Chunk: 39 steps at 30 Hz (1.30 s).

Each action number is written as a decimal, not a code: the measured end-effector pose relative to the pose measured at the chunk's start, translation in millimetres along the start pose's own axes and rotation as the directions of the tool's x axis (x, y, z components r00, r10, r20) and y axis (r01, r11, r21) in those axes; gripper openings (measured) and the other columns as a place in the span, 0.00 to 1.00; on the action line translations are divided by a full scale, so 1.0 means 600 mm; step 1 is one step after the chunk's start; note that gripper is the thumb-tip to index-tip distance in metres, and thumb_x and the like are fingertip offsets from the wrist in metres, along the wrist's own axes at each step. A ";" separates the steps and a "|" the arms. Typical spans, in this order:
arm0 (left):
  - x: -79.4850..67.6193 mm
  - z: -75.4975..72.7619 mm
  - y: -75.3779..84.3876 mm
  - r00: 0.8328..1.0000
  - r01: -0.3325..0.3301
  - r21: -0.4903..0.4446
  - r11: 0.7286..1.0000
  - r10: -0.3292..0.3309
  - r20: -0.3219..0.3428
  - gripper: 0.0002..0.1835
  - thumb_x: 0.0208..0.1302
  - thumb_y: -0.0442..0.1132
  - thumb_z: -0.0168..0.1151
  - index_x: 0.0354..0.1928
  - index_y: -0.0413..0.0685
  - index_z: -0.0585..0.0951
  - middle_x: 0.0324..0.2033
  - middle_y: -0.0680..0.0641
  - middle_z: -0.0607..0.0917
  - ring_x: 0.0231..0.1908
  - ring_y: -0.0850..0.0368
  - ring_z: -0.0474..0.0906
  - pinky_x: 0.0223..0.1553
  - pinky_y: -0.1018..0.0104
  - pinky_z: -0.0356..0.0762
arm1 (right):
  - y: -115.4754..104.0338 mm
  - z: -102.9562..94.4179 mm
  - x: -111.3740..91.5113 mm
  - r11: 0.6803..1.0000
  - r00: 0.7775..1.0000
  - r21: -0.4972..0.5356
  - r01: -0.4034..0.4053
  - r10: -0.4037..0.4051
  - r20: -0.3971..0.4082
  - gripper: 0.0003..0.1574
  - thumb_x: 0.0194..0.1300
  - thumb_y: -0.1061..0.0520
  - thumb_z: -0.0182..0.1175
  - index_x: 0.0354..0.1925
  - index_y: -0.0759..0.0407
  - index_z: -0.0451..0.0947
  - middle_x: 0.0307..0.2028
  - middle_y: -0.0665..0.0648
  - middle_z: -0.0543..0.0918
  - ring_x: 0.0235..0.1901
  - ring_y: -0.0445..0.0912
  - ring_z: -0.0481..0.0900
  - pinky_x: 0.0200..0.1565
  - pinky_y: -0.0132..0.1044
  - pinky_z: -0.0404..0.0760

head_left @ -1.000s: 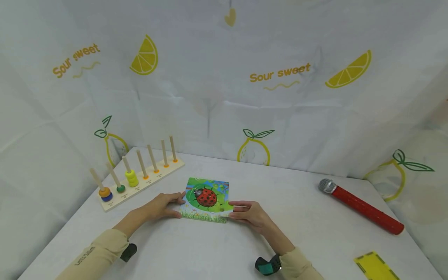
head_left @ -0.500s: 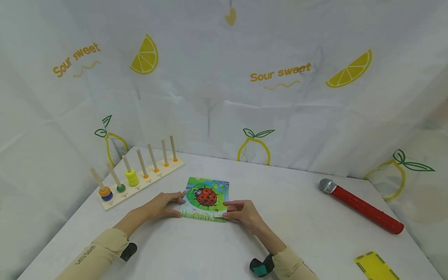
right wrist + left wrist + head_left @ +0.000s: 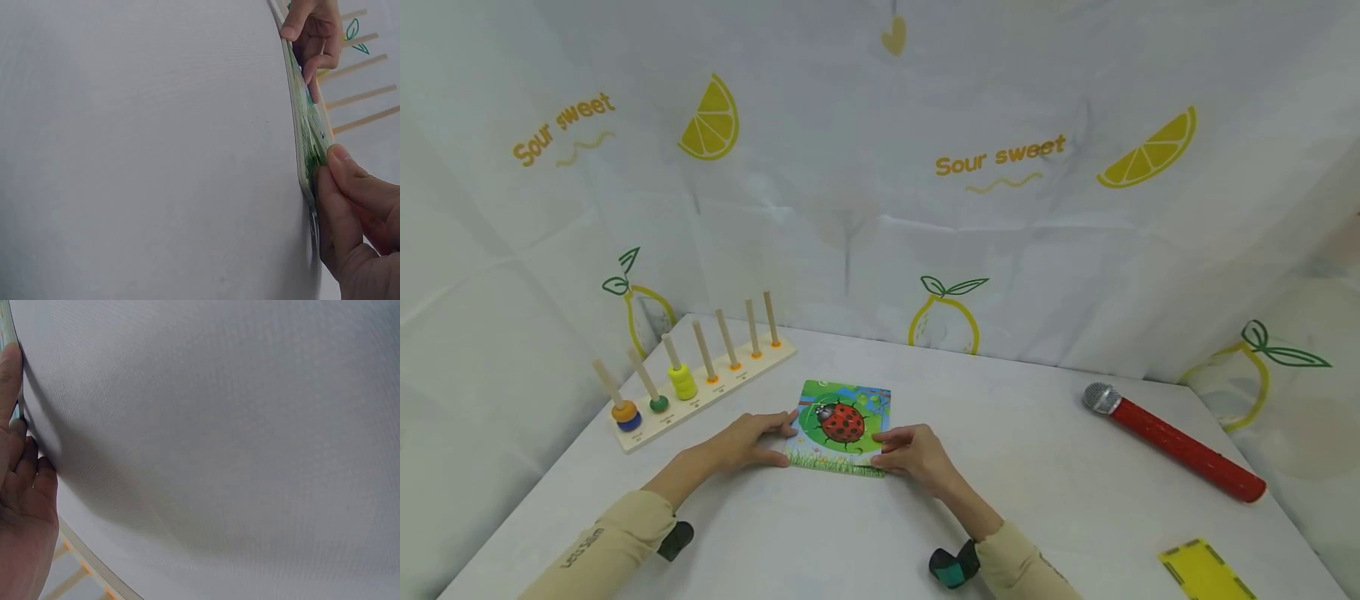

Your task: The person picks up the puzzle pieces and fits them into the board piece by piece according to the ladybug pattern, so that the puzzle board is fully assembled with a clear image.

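Note:
A square puzzle board (image 3: 842, 421) with a red ladybug on a green circle lies on the white table in the head view. The left hand (image 3: 745, 442) holds its left edge, thumb at the near corner and fingers farther up. Across from it, the right hand (image 3: 921, 460) pinches a flat puzzle piece (image 3: 863, 451) between thumb and fingers, over the board's lower right part. In the right wrist view this piece (image 3: 320, 142) looks slightly tilted against the board. Only a sliver of the board (image 3: 7, 328) shows in the left wrist view.
At the left stands a wooden counting rack (image 3: 707, 392) with upright pegs and some coloured rings. A red microphone (image 3: 1183, 450) lies at the right, and a yellow flat piece (image 3: 1206, 571) near the front right. A printed white curtain (image 3: 850, 183) closes off the back.
The right hand has moved left with the puzzle piece, which stuck out past the board's right edge and now lies over the board. The left hand and board have stayed put.

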<state>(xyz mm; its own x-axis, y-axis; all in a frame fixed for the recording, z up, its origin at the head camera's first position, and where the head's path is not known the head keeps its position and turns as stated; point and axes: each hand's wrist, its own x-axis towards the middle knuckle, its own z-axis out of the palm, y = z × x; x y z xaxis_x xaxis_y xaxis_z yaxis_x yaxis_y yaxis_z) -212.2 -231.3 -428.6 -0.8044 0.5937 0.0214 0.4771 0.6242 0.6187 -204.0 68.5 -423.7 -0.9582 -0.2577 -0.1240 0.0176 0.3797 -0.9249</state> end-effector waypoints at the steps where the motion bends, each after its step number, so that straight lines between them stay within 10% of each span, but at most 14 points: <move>1: 0.000 0.000 0.000 1.000 -0.002 -0.001 1.000 0.002 0.000 0.40 0.58 0.47 0.67 0.66 0.29 0.65 0.52 0.44 0.83 0.62 0.39 0.68 0.61 0.44 0.64 | -0.001 0.001 0.000 1.000 1.000 -0.015 0.003 -0.003 -0.002 0.21 0.49 0.68 0.72 0.44 0.72 0.83 0.27 0.54 0.82 0.29 0.39 0.74 0.27 0.26 0.75; 28: 0.000 0.001 0.003 1.000 0.006 0.004 1.000 -0.006 -0.004 0.36 0.58 0.46 0.67 0.64 0.32 0.69 0.53 0.42 0.82 0.62 0.39 0.67 0.61 0.44 0.64 | -0.011 0.011 -0.004 0.978 0.999 -0.206 0.024 -0.033 -0.042 0.20 0.48 0.65 0.74 0.42 0.67 0.84 0.31 0.55 0.81 0.25 0.39 0.71 0.25 0.28 0.72; 39: 0.003 0.002 -0.005 1.000 -0.003 0.023 1.000 0.003 -0.003 0.38 0.58 0.46 0.68 0.65 0.30 0.67 0.52 0.44 0.82 0.62 0.40 0.68 0.61 0.45 0.64 | -0.004 0.008 -0.003 0.999 0.994 -0.010 0.043 -0.044 -0.103 0.23 0.42 0.72 0.73 0.40 0.71 0.79 0.35 0.62 0.85 0.28 0.42 0.80 0.32 0.30 0.79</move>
<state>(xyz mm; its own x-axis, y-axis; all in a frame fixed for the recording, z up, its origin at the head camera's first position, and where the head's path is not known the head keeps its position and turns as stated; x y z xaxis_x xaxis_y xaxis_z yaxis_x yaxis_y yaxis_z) -214.6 -231.7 -431.1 -0.8037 0.5945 0.0255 0.4877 0.6335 0.6007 -201.0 63.5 -422.8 -0.9824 -0.1812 -0.0452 -0.0271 0.3773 -0.9257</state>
